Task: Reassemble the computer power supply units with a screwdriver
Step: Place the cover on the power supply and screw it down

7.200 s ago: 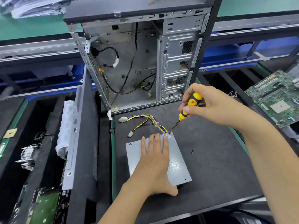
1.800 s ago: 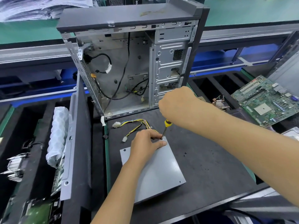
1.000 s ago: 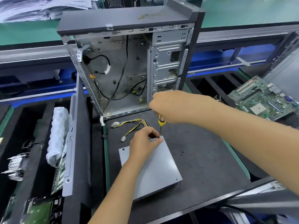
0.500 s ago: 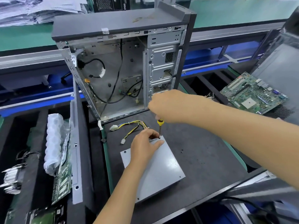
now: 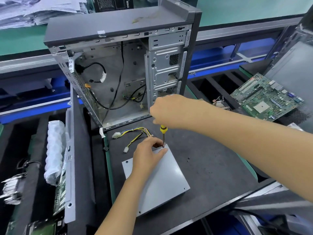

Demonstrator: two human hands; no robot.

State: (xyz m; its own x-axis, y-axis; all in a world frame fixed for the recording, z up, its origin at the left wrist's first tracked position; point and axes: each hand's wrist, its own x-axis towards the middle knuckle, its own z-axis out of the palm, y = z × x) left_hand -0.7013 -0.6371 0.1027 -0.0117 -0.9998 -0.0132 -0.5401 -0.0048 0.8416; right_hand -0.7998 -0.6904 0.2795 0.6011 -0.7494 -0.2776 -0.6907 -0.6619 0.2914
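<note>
The right hand (image 5: 171, 111) gripped an upright screwdriver (image 5: 163, 134) at the power supply's (image 5: 159, 178) twelve-o'clock corner; the left hand (image 5: 147, 155) steadied it.

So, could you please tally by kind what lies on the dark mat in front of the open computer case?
Power supply: 1
Loose screws: 2
White cable plugs: 2
Total: 5
</note>
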